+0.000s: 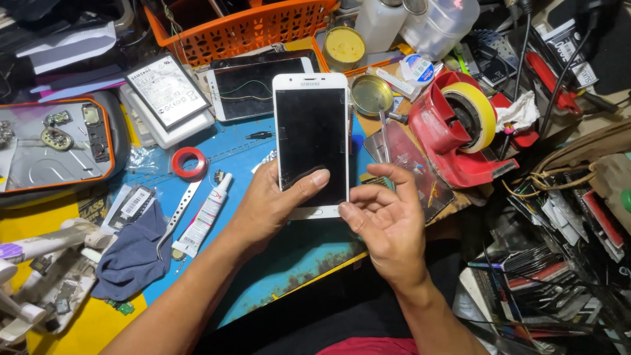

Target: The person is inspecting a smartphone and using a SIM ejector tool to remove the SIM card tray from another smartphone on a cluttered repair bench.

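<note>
The left hand (269,204) grips a white phone (311,141), thumb across its dark screen — the right hand (388,220) hovers just beside it, half-curled, holding nothing — a red tape dispenser (453,131) beyond

Both forearms are bare from the near edge up to the wrists, with no sleeves, watch, bracelet or gloves on them. The left hand (273,204) and the right hand (388,220) are bare too, with no rings on the fingers that show, and the nails are cut short and plain. Near the bottom edge, dark cloth covers the lap, and a strip of red cloth shows at the very bottom between the arms.
</note>
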